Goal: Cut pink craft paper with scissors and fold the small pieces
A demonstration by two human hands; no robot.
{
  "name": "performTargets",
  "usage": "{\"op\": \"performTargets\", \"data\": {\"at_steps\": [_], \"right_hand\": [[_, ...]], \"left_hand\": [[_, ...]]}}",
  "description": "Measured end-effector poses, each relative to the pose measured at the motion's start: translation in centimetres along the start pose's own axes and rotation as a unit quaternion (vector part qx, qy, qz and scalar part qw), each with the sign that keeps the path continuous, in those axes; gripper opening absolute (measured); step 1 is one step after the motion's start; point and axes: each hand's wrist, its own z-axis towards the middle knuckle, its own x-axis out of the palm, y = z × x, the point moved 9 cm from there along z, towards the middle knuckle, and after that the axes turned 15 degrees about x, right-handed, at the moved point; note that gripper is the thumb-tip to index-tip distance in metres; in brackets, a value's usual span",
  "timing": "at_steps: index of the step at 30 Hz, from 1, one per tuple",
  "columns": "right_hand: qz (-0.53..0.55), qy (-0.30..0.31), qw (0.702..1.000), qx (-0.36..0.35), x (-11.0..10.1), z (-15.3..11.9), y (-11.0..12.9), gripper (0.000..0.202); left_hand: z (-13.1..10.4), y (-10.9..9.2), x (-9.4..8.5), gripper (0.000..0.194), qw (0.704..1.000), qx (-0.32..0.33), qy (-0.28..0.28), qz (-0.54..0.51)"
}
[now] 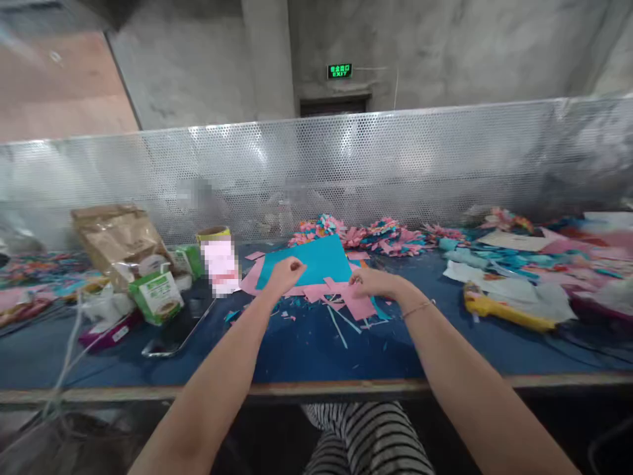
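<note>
A bright blue sheet of paper (pixel 321 260) lies over a larger pink sheet (pixel 251 280) on the blue tabletop. My left hand (pixel 285 276) is over the left part of the blue sheet, its fingers curled in a pinch; what they hold, if anything, is too small to make out. At the sheet's right corner, my right hand (pixel 374 282) has its fingers closed at the edge of a pink paper piece (pixel 361 306). Cut pink pieces and thin pale strips (pixel 338 327) are scattered just in front of the sheets.
Fringed paper bundles (pixel 388 236) are heaped behind the sheets. To the left are a phone (pixel 180 330), a green-and-white packet (pixel 157 297) and a brown paper bag (pixel 121 244). A yellow glue gun (pixel 509 313) lies right, among loose papers. A perforated metal screen (pixel 395 165) borders the back.
</note>
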Motion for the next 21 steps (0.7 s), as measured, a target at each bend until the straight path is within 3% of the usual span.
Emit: {"op": "performTargets", "data": {"at_steps": [4,7,12,17,21], "right_hand": [[0.100,-0.082,0.991,-0.032,-0.9,0.1,1.0,0.032],[0.160,-0.134,0.975,-0.079,-1.2,0.4,2.1,0.031],[0.241,-0.157,0.952,-0.107,-0.6,1.0,3.0,0.034],[0.287,-0.156,0.941,-0.094,-0.7,1.2,2.9,0.032],[0.290,-0.223,0.926,-0.095,-2.2,0.5,2.5,0.029]], "left_hand": [[-0.5,-2.1,3.7,0.036,0.992,0.041,0.082,-0.093],[-0.9,-3.1,5.0,0.032,0.978,0.042,0.102,-0.175],[-1.1,-2.9,4.6,0.017,0.966,0.015,0.064,-0.252],[-1.1,-2.0,4.4,0.009,0.965,-0.001,0.054,-0.255],[-0.6,-1.8,3.4,0.009,0.973,0.024,-0.004,-0.229]]}}
